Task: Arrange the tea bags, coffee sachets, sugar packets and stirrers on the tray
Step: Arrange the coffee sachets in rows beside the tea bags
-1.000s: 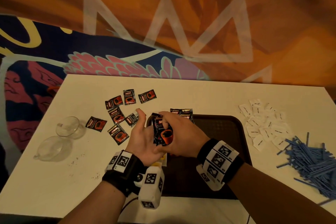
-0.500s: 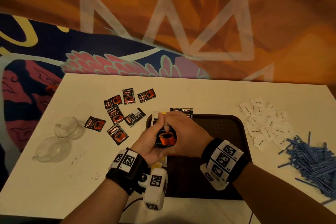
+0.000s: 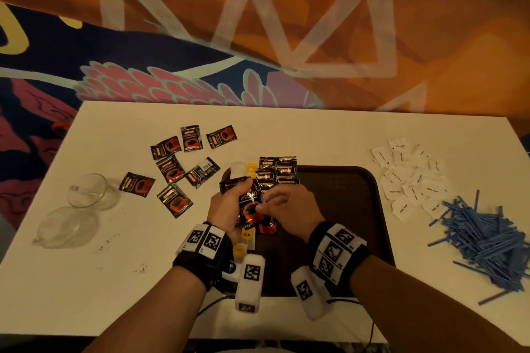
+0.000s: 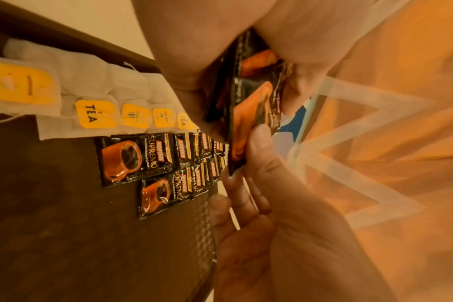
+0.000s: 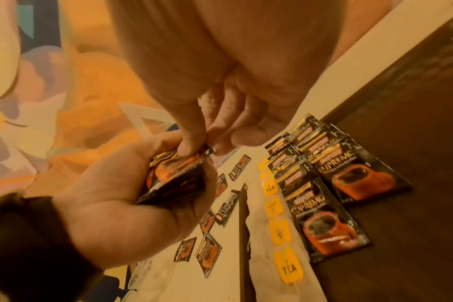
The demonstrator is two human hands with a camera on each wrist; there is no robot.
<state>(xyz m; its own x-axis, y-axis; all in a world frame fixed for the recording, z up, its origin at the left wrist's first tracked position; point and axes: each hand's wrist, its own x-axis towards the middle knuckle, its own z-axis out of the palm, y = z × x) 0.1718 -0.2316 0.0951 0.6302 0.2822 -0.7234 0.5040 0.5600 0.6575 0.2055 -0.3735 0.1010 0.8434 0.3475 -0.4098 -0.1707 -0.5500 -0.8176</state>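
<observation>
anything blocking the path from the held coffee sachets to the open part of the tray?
Nothing visible. The left hand holds the black-and-orange coffee sachets just above the dark brown plastic tray; the right hand pinches one. Bare tray lies right of the laid sachet rows.

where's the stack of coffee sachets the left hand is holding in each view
Head: stack of coffee sachets at centre, above the tray's left edge.
Left wrist: upper centre, edge-on.
Right wrist: centre left, in the palm.
Shared landmark: the row of yellow-tagged tea bags.
</observation>
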